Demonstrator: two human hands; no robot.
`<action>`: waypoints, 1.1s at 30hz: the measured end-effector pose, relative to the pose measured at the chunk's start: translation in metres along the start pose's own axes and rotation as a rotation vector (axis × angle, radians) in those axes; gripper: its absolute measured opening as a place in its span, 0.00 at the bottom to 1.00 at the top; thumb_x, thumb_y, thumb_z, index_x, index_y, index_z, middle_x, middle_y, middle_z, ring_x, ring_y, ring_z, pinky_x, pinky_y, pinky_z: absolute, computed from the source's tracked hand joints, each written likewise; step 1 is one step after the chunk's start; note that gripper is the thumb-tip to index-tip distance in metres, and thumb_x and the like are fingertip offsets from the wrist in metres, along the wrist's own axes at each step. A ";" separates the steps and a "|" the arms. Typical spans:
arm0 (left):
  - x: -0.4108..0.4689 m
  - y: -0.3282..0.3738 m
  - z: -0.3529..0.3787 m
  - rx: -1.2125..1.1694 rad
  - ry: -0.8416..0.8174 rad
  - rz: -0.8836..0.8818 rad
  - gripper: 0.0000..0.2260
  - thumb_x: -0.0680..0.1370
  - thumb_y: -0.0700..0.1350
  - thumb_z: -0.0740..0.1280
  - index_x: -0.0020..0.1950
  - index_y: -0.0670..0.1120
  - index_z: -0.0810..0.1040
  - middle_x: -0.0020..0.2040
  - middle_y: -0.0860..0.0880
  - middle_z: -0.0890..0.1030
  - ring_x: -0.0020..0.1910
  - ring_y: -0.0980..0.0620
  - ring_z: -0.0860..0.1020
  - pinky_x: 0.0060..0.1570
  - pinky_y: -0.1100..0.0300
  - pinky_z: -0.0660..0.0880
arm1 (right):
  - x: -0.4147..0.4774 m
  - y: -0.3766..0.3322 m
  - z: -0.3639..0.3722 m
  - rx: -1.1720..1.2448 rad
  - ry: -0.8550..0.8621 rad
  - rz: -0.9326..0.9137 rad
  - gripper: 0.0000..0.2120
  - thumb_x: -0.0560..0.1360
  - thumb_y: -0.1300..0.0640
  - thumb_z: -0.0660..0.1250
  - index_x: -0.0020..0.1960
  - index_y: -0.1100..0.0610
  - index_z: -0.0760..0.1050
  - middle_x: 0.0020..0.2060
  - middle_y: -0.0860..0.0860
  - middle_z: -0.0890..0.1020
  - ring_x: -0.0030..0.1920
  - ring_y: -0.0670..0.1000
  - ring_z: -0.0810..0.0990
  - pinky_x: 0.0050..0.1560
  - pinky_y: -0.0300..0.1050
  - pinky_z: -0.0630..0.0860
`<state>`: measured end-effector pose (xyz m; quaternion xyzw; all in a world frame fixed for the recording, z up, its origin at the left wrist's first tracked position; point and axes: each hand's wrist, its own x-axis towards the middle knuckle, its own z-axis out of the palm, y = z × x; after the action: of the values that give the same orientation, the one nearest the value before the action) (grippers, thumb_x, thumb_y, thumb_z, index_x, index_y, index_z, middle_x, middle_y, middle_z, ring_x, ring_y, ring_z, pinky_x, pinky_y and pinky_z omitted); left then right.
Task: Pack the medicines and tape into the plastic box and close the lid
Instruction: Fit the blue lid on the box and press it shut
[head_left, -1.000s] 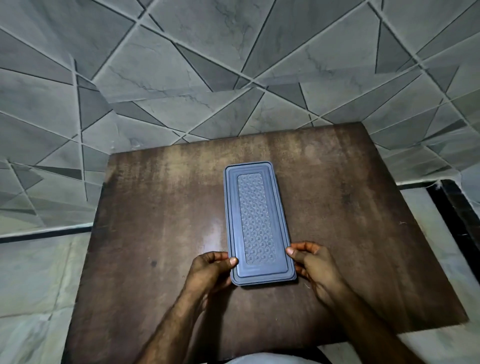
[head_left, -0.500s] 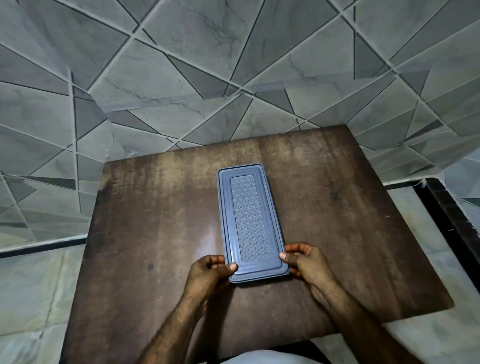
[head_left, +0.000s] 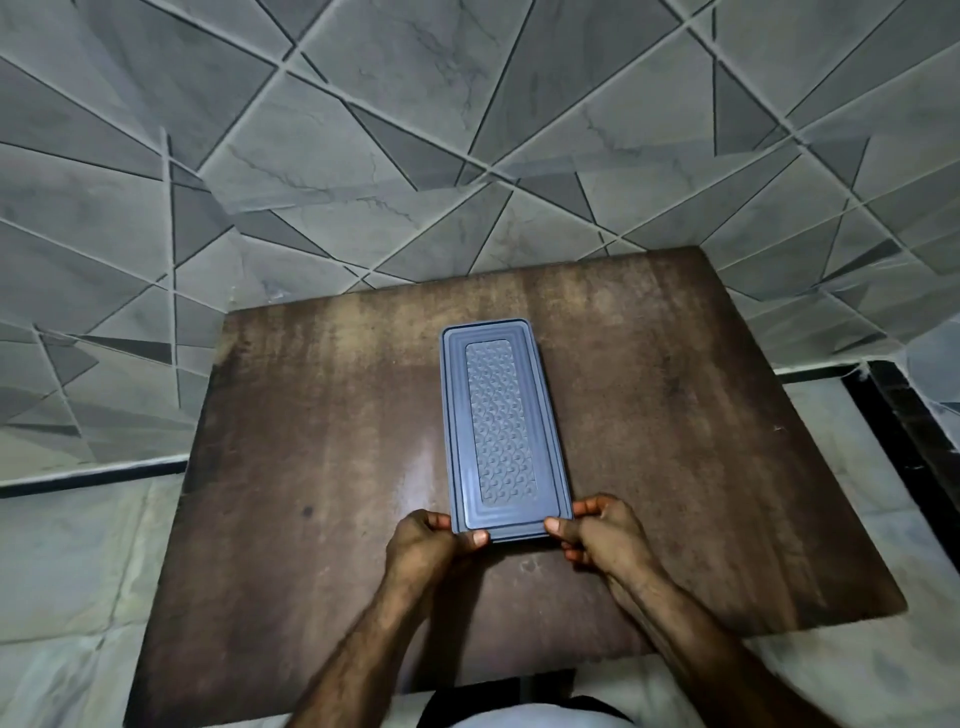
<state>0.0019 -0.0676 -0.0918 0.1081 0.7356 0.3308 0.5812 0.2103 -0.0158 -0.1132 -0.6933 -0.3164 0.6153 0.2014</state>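
Box (head_left: 501, 431) lengthwise, far end toward wall (head_left: 467, 156)

I see the box (head_left: 501, 426) lying flat on the desk (head_left: 311, 441), its long side running away from me. It is slim, grey-blue plastic, with the lid (head_left: 498, 364) seated and a patterned panel down its middle.

Left hand (head_left: 426, 545) and right hand (head_left: 602, 535) grip the lidded plastic box (head_left: 501, 431).
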 end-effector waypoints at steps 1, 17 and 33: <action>-0.001 0.001 0.000 -0.006 -0.004 -0.003 0.24 0.56 0.36 0.82 0.47 0.38 0.76 0.43 0.38 0.85 0.44 0.37 0.85 0.47 0.47 0.82 | 0.000 0.000 -0.001 0.000 -0.004 -0.004 0.17 0.64 0.63 0.78 0.47 0.60 0.73 0.33 0.56 0.83 0.32 0.52 0.77 0.35 0.46 0.74; -0.006 -0.003 0.006 0.046 0.001 0.075 0.34 0.45 0.47 0.83 0.44 0.45 0.70 0.43 0.43 0.84 0.42 0.44 0.83 0.46 0.45 0.81 | -0.003 -0.002 0.008 -0.165 -0.015 -0.096 0.34 0.51 0.49 0.84 0.49 0.54 0.69 0.43 0.55 0.84 0.35 0.51 0.81 0.28 0.41 0.73; -0.035 0.051 -0.003 0.505 0.234 0.574 0.32 0.69 0.57 0.75 0.68 0.46 0.72 0.66 0.47 0.77 0.65 0.49 0.75 0.62 0.56 0.72 | -0.019 -0.050 -0.014 -0.345 0.064 -0.405 0.08 0.69 0.53 0.74 0.44 0.52 0.76 0.40 0.52 0.84 0.39 0.51 0.81 0.48 0.49 0.78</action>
<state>-0.0019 -0.0495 -0.0330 0.4106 0.7948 0.2986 0.3326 0.2139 0.0089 -0.0633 -0.6589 -0.5424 0.4774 0.2092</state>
